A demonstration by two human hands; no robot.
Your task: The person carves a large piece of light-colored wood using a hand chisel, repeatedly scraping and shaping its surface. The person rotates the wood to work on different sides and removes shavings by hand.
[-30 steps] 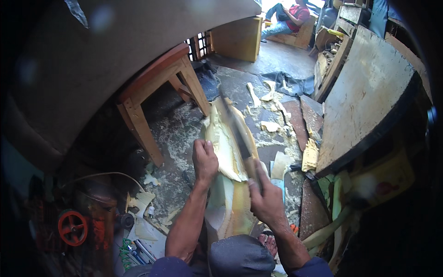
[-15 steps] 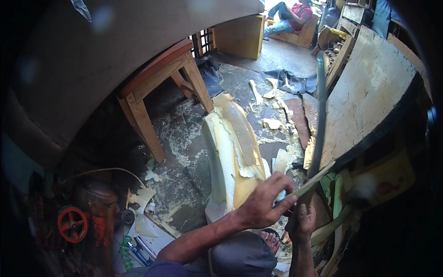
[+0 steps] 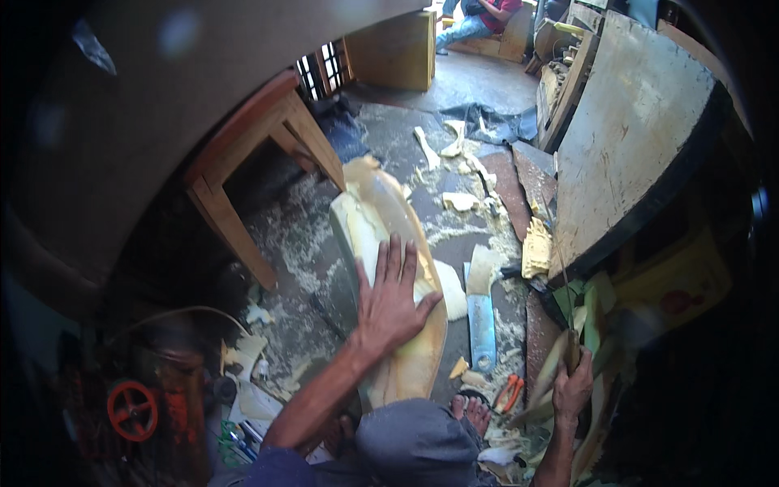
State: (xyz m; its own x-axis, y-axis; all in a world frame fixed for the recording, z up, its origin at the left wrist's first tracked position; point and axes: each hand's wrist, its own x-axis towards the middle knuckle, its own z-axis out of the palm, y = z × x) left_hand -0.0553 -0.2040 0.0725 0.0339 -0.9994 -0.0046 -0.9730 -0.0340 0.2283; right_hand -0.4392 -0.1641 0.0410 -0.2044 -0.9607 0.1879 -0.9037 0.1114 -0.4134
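A long, curved block of yellowed foam [image 3: 422, 337] stretches away from me, its upper surface rough and partly cut. My left hand [image 3: 389, 304] lies flat on it, fingers spread. At the right, my right hand [image 3: 574, 385] is closed round the brown handle of a long knife [image 3: 571, 339]. The thin blade points up and away, apart from the foam, and is hard to make out against the pale panel. My knee [image 3: 418, 442] is close to the foam's near end.
Orange-handled pliers [image 3: 509, 393] and a blue-and-white flat strip [image 3: 482, 333] lie on the floor among foam scraps [image 3: 462, 201]. A wooden stool [image 3: 235, 219] stands left, a pale panel [image 3: 637, 138] leans right, and a red handwheel [image 3: 131, 411] is lower left. Someone sits far off [image 3: 479, 24].
My left hand has left my right hand's side and now rests on the foam. The right hand has moved right and down with the knife. A pale strip between the hands is gone.
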